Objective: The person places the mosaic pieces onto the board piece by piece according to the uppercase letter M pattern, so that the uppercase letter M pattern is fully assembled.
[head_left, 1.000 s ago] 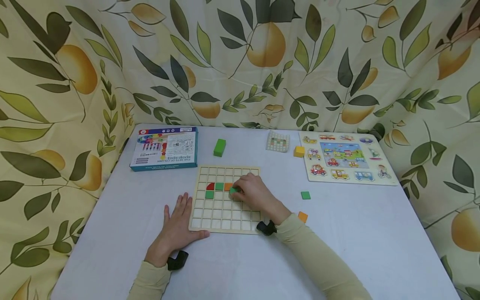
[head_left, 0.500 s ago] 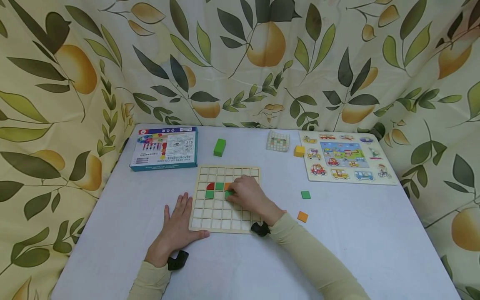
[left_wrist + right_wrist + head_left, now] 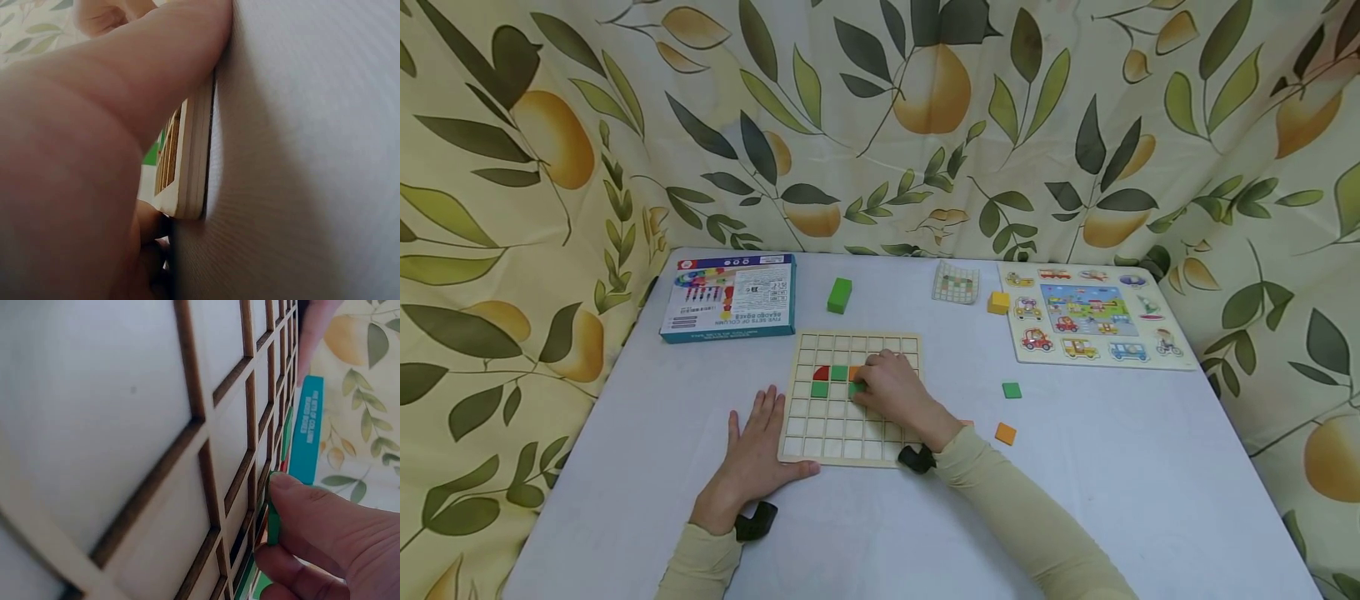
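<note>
A wooden grid board (image 3: 844, 429) lies in the middle of the table. My left hand (image 3: 752, 458) is spread flat at its left edge, thumb along the near corner. Over the board's middle, my right hand (image 3: 895, 387) pinches a green square tile (image 3: 273, 519) between thumb and fingers; in the right wrist view the tile stands on edge against the grid. A red tile (image 3: 822, 373), a green one and an orange tile (image 3: 854, 372) form a row in the cells, the orange partly covered by my fingers. Another green tile (image 3: 819, 389) sits below the red.
A loose green tile (image 3: 1012, 390) and an orange tile (image 3: 1005, 433) lie right of the board; a small orange piece (image 3: 967, 423) peeks out by my right wrist. Behind are a boxed set (image 3: 730, 296), green block (image 3: 839, 295), pattern card (image 3: 956, 283), yellow block (image 3: 998, 302) and picture puzzle (image 3: 1093, 317).
My right hand has shifted slightly left with the green tile, over a cell below the orange tile. The loose orange tile is now fully uncovered. My left hand has stayed put.
</note>
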{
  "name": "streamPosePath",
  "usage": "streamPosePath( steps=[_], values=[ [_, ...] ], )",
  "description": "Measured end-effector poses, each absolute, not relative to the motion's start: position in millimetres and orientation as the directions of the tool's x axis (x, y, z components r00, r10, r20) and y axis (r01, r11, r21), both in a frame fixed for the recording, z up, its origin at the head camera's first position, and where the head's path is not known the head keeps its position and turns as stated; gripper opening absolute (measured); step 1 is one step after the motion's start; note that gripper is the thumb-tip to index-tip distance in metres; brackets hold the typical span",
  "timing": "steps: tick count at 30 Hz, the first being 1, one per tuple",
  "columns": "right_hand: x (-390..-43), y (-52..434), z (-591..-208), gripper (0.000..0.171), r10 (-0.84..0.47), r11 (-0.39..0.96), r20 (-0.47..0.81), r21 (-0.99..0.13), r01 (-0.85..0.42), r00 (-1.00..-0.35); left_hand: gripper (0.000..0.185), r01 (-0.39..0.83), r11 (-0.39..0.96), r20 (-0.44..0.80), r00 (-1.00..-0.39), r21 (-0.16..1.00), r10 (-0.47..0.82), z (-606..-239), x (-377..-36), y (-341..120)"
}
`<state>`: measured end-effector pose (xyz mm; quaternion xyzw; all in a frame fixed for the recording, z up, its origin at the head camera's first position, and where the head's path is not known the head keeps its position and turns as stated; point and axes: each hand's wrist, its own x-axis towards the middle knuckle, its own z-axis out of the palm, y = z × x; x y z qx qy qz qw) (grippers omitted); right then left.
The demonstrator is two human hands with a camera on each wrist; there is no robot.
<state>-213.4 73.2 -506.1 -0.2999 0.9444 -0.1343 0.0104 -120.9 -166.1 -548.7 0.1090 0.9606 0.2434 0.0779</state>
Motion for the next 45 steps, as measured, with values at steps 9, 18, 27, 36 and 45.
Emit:
streamPosePath(
  steps=[9,18,27,36,45],
  values=[
    [-213,73,-507,0.022,-0.567,0.781,0.084,-0.263,-0.567,-0.820,0.123,0.174,0.856,-0.095,-0.964,0.486,0.250,-548,-121,-166],
    [-213,92,-507,0.023,-0.569,0.743,0.151,-0.327,-0.584,-0.808,0.123,0.175,0.853,-0.085,-0.965,0.492,0.247,-549,-121,-167],
    [-213,124,-507,0.022,-0.563,0.744,0.152,-0.336,-0.578,-0.813,0.123,0.169,0.848,-0.079,-0.968,0.503,0.240,-550,-120,-167],
    [-214,158,-501,0.023,-0.525,0.768,0.146,-0.344,-0.540,-0.839,0.122,0.170,0.845,-0.080,-0.967,0.507,0.242,-549,-120,-166],
    [-207,205,-494,0.027,-0.455,0.803,0.142,-0.363,-0.473,-0.879,0.122,0.166,0.843,-0.088,-0.966,0.512,0.244,-548,-121,-166]
  ],
)
